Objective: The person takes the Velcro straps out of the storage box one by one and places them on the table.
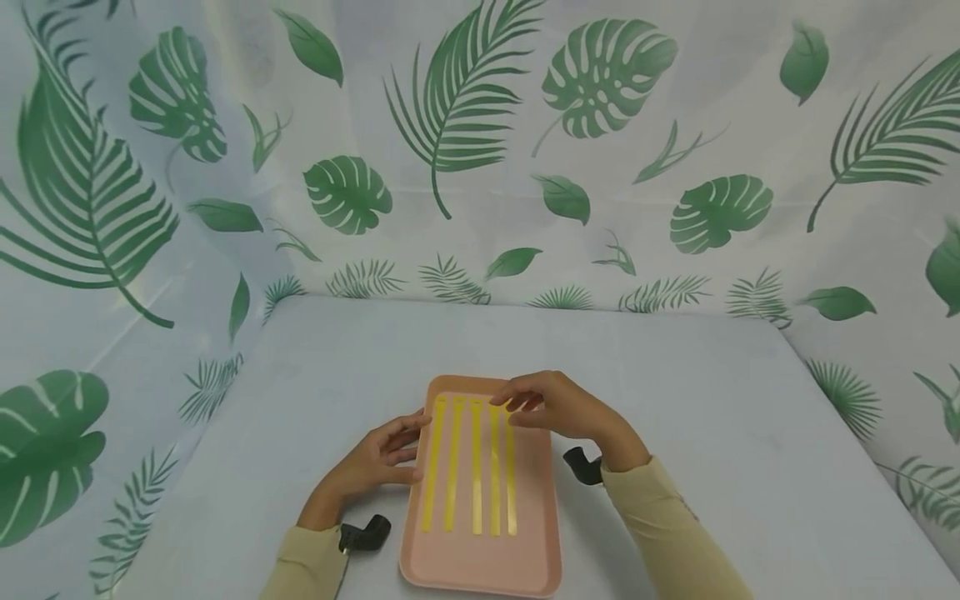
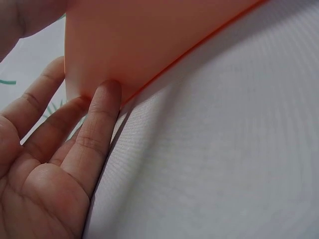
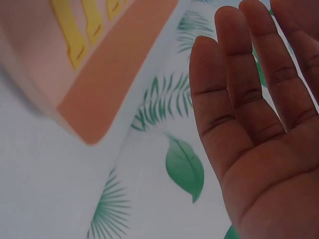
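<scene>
A shallow pink tray (image 1: 536,500) lies on the table, its long sides running away from me. Several flat yellow strips (image 1: 477,475) with slotted, wider ends are laid side by side in it, lengthwise. My left hand (image 1: 367,462) is at the tray's left side; in the left wrist view its fingertips (image 2: 107,94) touch the outer wall. Over the far right corner is my right hand (image 1: 558,408), its fingers near the slotted ends of the rightmost strips. The right wrist view shows those fingers (image 3: 239,59) nearly straight, holding nothing that I can see.
A white table (image 1: 675,375) surrounds the tray. Behind it and at the sides hangs a white curtain (image 1: 487,217) with green leaf prints. Black wrist devices (image 1: 366,533) sit at both cuffs, close to the tabletop.
</scene>
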### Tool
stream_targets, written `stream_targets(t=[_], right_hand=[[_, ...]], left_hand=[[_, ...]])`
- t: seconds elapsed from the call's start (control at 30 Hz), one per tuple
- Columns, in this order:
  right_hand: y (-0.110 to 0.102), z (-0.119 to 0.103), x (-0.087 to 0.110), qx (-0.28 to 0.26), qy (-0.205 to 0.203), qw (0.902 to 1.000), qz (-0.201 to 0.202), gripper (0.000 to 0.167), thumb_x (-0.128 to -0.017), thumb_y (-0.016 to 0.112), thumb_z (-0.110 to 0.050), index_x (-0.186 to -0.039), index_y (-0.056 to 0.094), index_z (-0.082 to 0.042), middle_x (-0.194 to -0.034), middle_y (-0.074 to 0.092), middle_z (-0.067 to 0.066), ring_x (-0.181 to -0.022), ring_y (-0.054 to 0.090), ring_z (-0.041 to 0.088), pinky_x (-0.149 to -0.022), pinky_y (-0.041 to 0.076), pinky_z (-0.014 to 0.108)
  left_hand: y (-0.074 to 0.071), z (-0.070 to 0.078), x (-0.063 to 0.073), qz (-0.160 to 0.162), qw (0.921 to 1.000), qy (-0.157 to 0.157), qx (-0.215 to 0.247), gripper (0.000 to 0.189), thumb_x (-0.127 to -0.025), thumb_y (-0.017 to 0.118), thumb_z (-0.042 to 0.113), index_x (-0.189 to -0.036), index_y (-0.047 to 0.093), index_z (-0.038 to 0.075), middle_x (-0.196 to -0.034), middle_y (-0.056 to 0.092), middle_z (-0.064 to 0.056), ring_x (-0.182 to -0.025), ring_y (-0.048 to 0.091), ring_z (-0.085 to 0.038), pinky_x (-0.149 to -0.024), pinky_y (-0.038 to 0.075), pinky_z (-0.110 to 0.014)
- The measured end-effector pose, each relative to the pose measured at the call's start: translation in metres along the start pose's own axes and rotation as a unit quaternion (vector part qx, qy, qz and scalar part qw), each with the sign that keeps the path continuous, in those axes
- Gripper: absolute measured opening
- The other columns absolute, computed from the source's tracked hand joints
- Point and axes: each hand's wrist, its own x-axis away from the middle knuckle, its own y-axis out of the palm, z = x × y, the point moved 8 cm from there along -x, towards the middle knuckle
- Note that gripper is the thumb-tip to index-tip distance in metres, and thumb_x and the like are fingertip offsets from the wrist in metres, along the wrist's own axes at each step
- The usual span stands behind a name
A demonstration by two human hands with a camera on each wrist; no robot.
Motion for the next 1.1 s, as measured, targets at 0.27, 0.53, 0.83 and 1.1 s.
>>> stream_targets(t=[0.27, 0.53, 0.83, 1.1], right_hand=[[0.019, 0.002, -0.027, -0.013, -0.023, 0.9991, -0.034, 0.022, -0.098, 0.074, 0.007, -0.119, 0.076, 0.003, -0.122, 0.076, 0.019, -0.110, 0.074, 0.038, -0.093, 0.063, 0.034], [0.037, 0.002, -0.049, -0.004, -0.041, 0.9968, -0.068, 0.022, -0.098, 0.074, 0.007, -0.119, 0.078, 0.003, -0.119, 0.077, 0.014, -0.106, 0.074, 0.025, -0.090, 0.062, 0.028], [0.059, 0.012, -0.070, 0.023, -0.019, 0.9913, -0.128, 0.026, -0.101, 0.073, 0.004, -0.123, 0.080, -0.006, -0.126, 0.075, 0.003, -0.109, 0.071, 0.016, -0.098, 0.060, 0.029], [0.076, 0.012, -0.083, 0.021, -0.043, 0.9877, -0.149, 0.022, -0.098, 0.077, 0.002, -0.116, 0.084, -0.008, -0.118, 0.078, -0.002, -0.106, 0.070, 0.016, -0.094, 0.060, 0.028]], left_hand=[[-0.001, 0.000, 0.000, 0.010, 0.9999, -0.010, -0.005, 0.086, -0.093, 0.082, 0.002, -0.160, 0.032, -0.017, -0.174, 0.012, -0.036, -0.150, 0.035, -0.060, -0.109, 0.057, -0.036], [-0.003, -0.001, -0.001, 0.017, 0.9998, -0.011, -0.003, 0.082, -0.092, 0.082, -0.003, -0.158, 0.035, -0.016, -0.171, 0.022, -0.038, -0.151, 0.036, -0.058, -0.110, 0.057, -0.035], [-0.003, 0.000, -0.001, 0.015, 0.9998, -0.015, 0.006, 0.088, -0.091, 0.085, 0.002, -0.159, 0.032, -0.015, -0.167, 0.028, -0.040, -0.148, 0.041, -0.058, -0.108, 0.058, -0.036], [-0.005, -0.003, -0.001, 0.011, 0.9998, -0.012, 0.011, 0.090, -0.091, 0.085, 0.001, -0.160, 0.030, -0.015, -0.168, 0.028, -0.039, -0.150, 0.038, -0.057, -0.109, 0.057, -0.037]])
